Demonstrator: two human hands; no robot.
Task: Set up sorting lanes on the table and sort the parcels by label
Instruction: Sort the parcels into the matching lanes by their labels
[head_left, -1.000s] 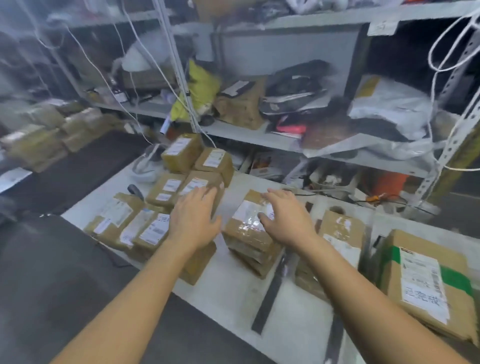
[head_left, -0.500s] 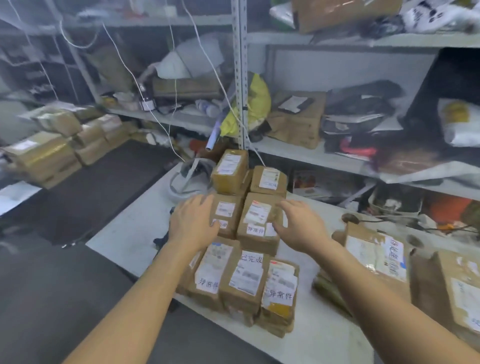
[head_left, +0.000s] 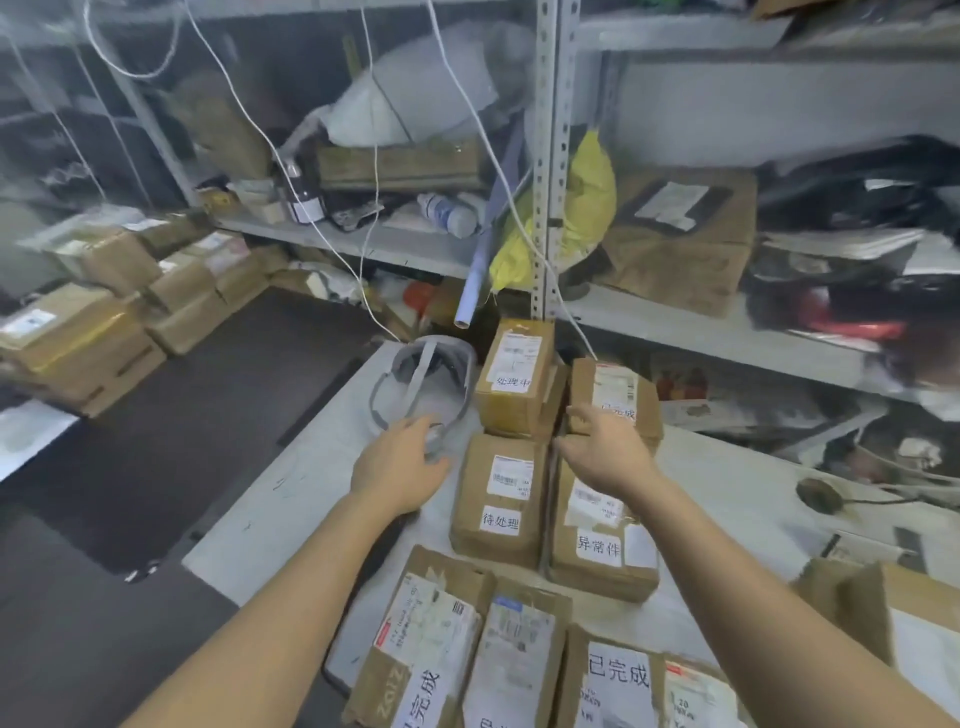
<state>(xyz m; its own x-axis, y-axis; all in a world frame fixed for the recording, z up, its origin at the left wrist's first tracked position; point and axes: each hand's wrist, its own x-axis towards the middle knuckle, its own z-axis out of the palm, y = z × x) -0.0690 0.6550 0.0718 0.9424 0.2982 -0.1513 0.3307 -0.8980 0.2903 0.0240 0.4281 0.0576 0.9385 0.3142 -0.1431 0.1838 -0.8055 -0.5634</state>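
Observation:
Brown cardboard parcels with white labels lie in rows on the white table (head_left: 291, 525). At the back stand a tall parcel (head_left: 511, 379) and a parcel (head_left: 615, 397) to its right. In front of them lie a parcel (head_left: 498, 499) and a parcel (head_left: 602, 540). Several more parcels (head_left: 488, 654) fill the near edge. My left hand (head_left: 400, 465) hovers open over the table left of the middle row, by a grey head strap (head_left: 421, 384). My right hand (head_left: 602, 452) reaches to the back right parcel, fingers spread; its grip is unclear.
Metal shelving (head_left: 545, 156) packed with bags, boxes and a bottle stands behind the table, with white cables hanging down. A stack of boxes (head_left: 98, 312) sits on the floor at left. Another box (head_left: 904, 618) lies at the right edge. A dark mat covers the floor.
The view has swung left and closer to the parcels. Both hands moved off the middle parcels toward the back of the table; my left hand went left toward the grey strap.

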